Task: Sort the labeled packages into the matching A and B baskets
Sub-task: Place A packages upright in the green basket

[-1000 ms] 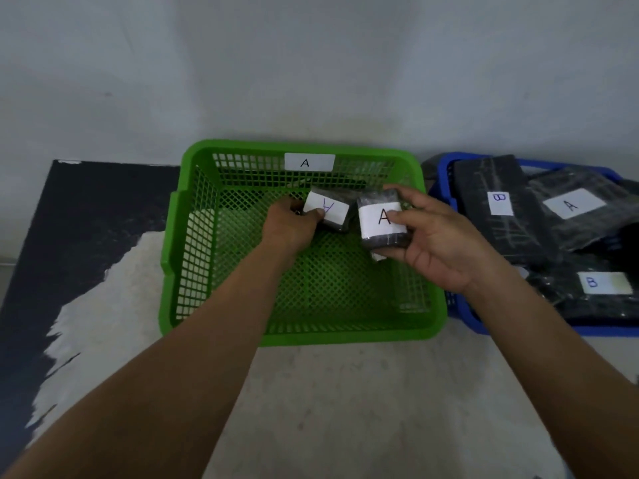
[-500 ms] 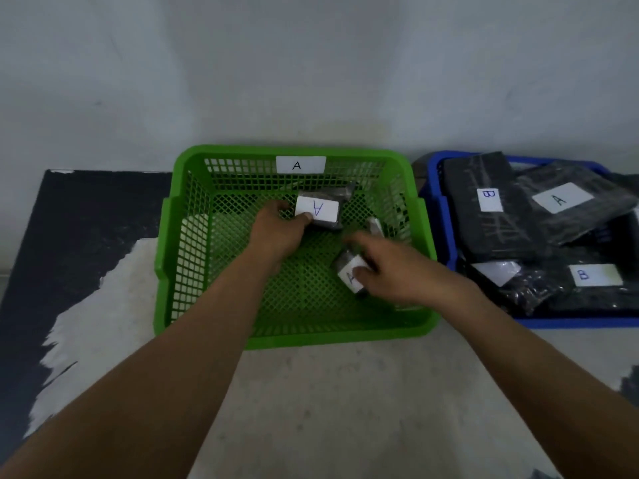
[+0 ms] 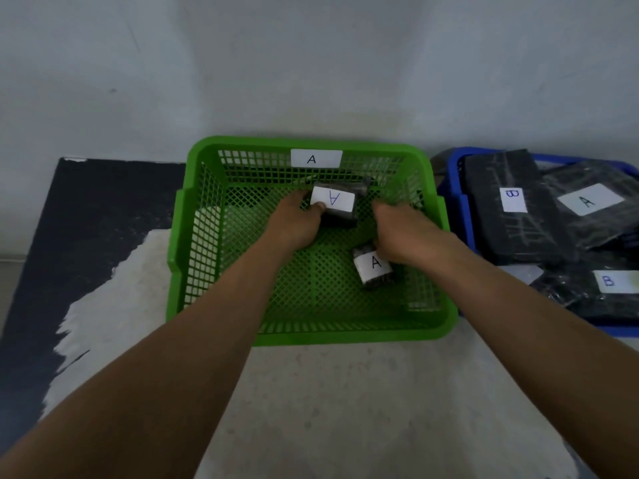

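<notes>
The green basket (image 3: 179, 236) with an A tag on its back wall stands in the middle. My left hand (image 3: 294, 223) reaches into it and grips a small black package with an upside-down A label (image 3: 337, 202), held just above the mesh floor near the back. A second small A package (image 3: 373, 271) lies on the basket floor. My right hand (image 3: 404, 233) hovers right behind it with fingers loosely bent, holding nothing. The blue basket (image 3: 453, 188) on the right holds black packages: a long B one (image 3: 511, 219), an A one (image 3: 591, 205) and another B one (image 3: 612, 281).
A grey wall rises right behind both baskets. A dark mat (image 3: 86, 219) covers the table's left side, with a pale worn surface (image 3: 328, 409) in front of the baskets.
My right hand carried its A package down into the green basket, set it on the floor and let go. My left hand kept its package near the back.
</notes>
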